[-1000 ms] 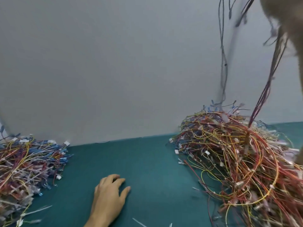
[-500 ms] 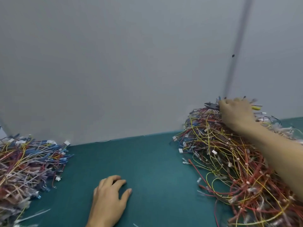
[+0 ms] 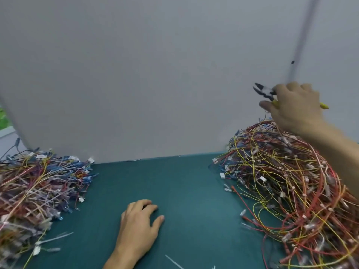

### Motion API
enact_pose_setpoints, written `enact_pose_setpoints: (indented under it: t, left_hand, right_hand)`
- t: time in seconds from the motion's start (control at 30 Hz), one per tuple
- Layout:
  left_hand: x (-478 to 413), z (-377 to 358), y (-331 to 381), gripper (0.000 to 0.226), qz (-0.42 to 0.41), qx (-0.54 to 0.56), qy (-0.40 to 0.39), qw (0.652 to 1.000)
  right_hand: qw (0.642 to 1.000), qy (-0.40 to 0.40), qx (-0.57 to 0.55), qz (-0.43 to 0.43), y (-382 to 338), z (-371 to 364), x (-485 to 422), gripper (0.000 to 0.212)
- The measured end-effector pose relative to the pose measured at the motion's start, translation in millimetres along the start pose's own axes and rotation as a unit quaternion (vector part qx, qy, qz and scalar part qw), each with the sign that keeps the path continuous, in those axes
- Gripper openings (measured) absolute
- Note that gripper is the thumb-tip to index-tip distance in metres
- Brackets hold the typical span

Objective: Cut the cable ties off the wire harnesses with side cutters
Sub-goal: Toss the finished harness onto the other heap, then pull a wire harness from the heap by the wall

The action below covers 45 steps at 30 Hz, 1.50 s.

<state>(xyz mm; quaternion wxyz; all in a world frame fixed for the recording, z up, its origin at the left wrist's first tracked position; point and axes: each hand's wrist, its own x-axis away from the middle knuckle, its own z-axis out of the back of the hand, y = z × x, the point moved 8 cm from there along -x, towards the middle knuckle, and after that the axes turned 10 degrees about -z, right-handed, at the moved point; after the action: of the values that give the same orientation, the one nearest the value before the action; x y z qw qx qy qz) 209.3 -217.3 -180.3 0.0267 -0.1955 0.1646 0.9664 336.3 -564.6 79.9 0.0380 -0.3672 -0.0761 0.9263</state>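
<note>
A pale grey wall (image 3: 155, 74) fills the upper two thirds of the view from the head camera. A blurred dark strip (image 3: 301, 35) runs down the wall on the right.

Below the wall lies a teal counter (image 3: 184, 191), bare in the middle between two piles.

The larger pile, the right heap of wire harnesses (image 3: 281, 191), is a tall tangle of mostly red and yellow wires. It has small white connectors and pale sleeves. It rises against the wall and spills to the bottom right corner.

The left heap of wire harnesses (image 3: 38, 191) is lower and flatter. Its wires are blue, purple, pink and yellow, and it also touches the wall. White tags on its connectors are too blurred to read.

The right hand (image 3: 295, 107) is raised above the top of the right heap, its forearm crossing over the wires. Its grip is clamped on the side cutters (image 3: 264, 92), held in the air in front of the wall. The dark jaws point left and look slightly apart. A yellow handle tip (image 3: 324, 106) sticks out past the far side of the hand.

The left hand (image 3: 138, 226) rests palm down on the bare counter, well apart from both heaps. Its grip is relaxed and holds nothing, with the fingers gently curved.

Loose white cable ties (image 3: 54, 238) lie on the counter beside the left heap. Another thin white strip (image 3: 173, 262) lies near the bottom edge.
</note>
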Motion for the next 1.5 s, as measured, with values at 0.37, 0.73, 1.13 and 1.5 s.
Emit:
enact_pose_setpoints:
  t: [0.37, 0.73, 1.13, 1.5]
  left_hand:
    - [0.6, 1.3, 2.4, 0.041, -0.010, -0.003, 0.000, 1.000]
    - [0.5, 7.5, 5.5, 0.041, -0.004, 0.029, -0.013, 0.999]
    - [-5.8, 92.3, -22.9, 0.034, 0.109, -0.030, 0.106, 0.988]
    - [15.3, 213.0, -83.9, 0.032, 0.285, -0.210, 0.237, 0.905]
  right_hand:
    - [0.939, -0.307, -0.111, 0.108, -125.2, -63.9, 201.0, 0.039]
    - [0.924, -0.346, -0.110, 0.122, -124.7, -123.1, 256.7, 0.032]
    - [0.957, -0.229, -0.094, 0.150, -129.4, -118.3, 257.9, 0.050]
    - [0.954, -0.258, -0.070, 0.136, -125.6, -124.3, 258.6, 0.042]
